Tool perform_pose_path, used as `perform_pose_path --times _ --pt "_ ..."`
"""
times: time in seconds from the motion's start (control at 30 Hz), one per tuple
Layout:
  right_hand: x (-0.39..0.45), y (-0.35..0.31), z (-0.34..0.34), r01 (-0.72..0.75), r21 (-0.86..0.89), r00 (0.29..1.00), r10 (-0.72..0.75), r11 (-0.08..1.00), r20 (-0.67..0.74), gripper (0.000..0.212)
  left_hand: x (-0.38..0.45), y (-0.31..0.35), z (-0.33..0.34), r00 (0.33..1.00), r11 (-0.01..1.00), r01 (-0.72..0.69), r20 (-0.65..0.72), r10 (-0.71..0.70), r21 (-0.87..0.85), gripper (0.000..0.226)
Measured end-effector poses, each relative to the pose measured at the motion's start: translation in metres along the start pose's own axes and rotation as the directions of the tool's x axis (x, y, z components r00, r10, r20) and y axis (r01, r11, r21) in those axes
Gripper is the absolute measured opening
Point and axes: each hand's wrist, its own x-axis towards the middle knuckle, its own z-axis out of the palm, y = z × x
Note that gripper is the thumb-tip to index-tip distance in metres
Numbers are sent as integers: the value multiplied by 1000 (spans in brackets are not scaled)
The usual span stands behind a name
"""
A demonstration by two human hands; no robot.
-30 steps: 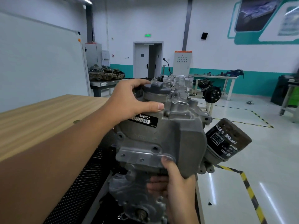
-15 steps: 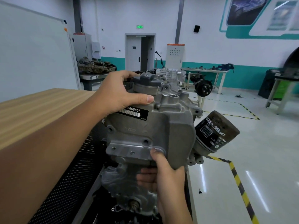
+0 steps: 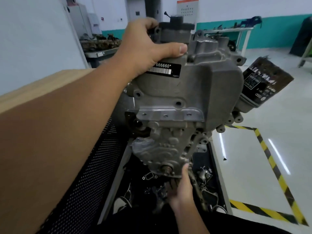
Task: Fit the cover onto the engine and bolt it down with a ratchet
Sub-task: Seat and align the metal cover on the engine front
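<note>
A workshop with white walls, a teal band low on them and a glossy pale floor (image 3: 253,157) marked with yellow-black tape (image 3: 268,159). A wooden counter (image 3: 42,85) runs along the left, with a black perforated panel (image 3: 87,174) beneath its edge. The floor lies open to the right of the engine; on the left the counter stands just beside it. The engine (image 3: 170,149) stands upright on a dark stand littered with metal parts (image 3: 204,173). The grey cover (image 3: 194,85) sits against the engine's upper front, an oil filter (image 3: 263,81) jutting out to its right. The left hand (image 3: 146,49) grips the cover's top edge, thumb laid across it above a barcode label (image 3: 163,70). The right hand (image 3: 181,188) is well below, fingers curled under the engine's lower edge; what they grip cannot be told.
</note>
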Motion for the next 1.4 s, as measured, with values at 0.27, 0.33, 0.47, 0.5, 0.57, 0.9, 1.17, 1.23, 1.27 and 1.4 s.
perform_pose_path --times 0.27,0.33,0.47,0.5,0.57,0.9,1.17,1.23,1.27,1.4 --pt "10 -6 9 95 56 993 -91 994 -70 46 -1 -3 0 999 999 -51 -18 51 -7 71" --pt "16 -5 9 99 81 994 -95 992 -53 41 0 -3 -5 998 998 -62 3 62 15 75" --pt "22 -9 7 158 87 987 -160 984 20 59 1 -4 -12 995 996 -79 59 77 30 73" --pt "24 -10 8 172 67 985 -173 983 18 62 2 -4 -11 994 996 -81 72 80 24 70" --pt "27 -10 10 193 18 981 -192 981 -27 61 4 -3 -8 995 997 -73 67 73 8 67" --pt "19 -19 5 130 -252 985 -154 959 -78 81 8 2 -1 1000 1000 1 -5 -1 31 67" --pt "-16 -81 17 732 -417 560 -825 538 -81 54 7 0 1 999 1000 0 -47 0 -5 90" --pt "-22 -106 39 763 -362 521 -841 536 -147 37 7 -3 2 999 1000 -7 -44 7 -9 92" --pt "-20 -118 50 733 -324 559 -801 599 -216 42 8 -3 2 999 1000 -9 -40 9 -12 93" --pt "-11 -137 77 572 -195 753 -605 796 -260 58 9 -4 1 1000 1000 -10 -26 10 -17 89"
